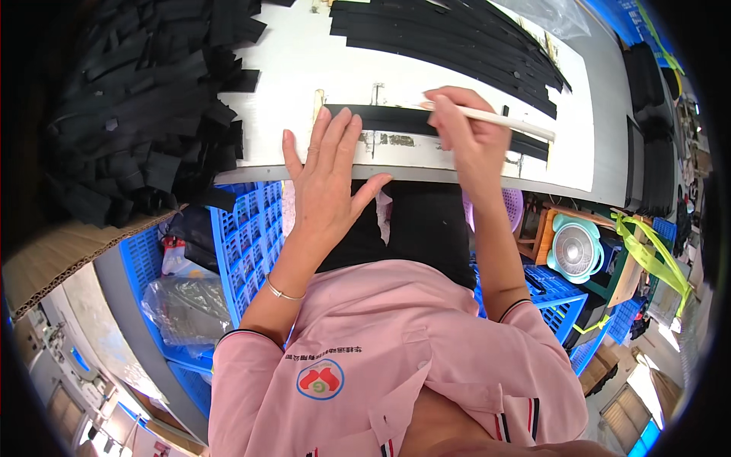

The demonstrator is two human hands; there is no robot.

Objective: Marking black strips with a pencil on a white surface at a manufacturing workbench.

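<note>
A black fabric strip [392, 118] lies lengthwise on a white board [575, 114] near the table's front edge. My left hand [324, 183] rests flat on the board, fingers stretched out, their tips at the strip's left end. Over the strip's right half, my right hand [478, 145] is closed around a slim white pen [510, 122]. One end of the pen points left above the strip; the other extends right past the hand. Dark marks and bits of tape show on the board around the strip. My right fingers are slightly blurred and cover part of the strip.
A large heap of black strips [137, 114] sits at the left. More black strips [457, 46] lie side by side on the board's far part. Blue plastic crates [251, 244] stand below the table edge, with a small turquoise fan [575, 247] at the right.
</note>
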